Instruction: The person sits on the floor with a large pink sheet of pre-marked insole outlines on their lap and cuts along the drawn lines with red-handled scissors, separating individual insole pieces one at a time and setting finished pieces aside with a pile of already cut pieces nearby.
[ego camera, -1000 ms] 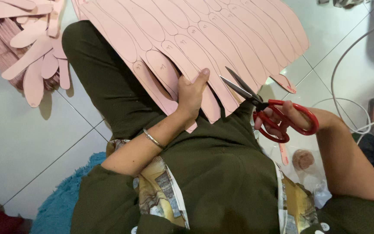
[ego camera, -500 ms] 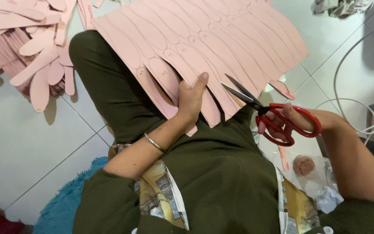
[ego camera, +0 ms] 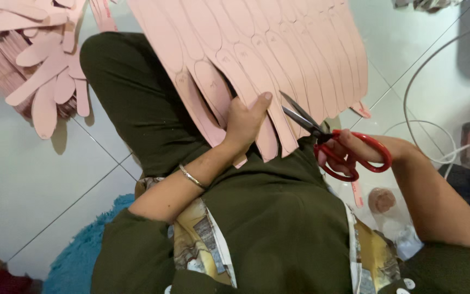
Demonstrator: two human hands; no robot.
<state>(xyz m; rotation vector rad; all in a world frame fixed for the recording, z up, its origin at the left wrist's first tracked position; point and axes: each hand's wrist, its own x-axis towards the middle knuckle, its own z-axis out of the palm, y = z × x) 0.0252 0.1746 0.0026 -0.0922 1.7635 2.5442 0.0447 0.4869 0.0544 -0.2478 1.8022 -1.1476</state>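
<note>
Left hand (ego camera: 246,122) pinned the pink sheet (ego camera: 257,60) on the lap, right hand (ego camera: 349,152) held red scissors (ego camera: 344,149), blades open at the strip edge; mid-cut, next needed closing along the outline.

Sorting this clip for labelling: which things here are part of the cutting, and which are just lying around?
In use:
pink sheet, held by left hand
red-handled scissors in right hand

Lying about:
pile of cut pink pieces
white cable
blue rug
</note>
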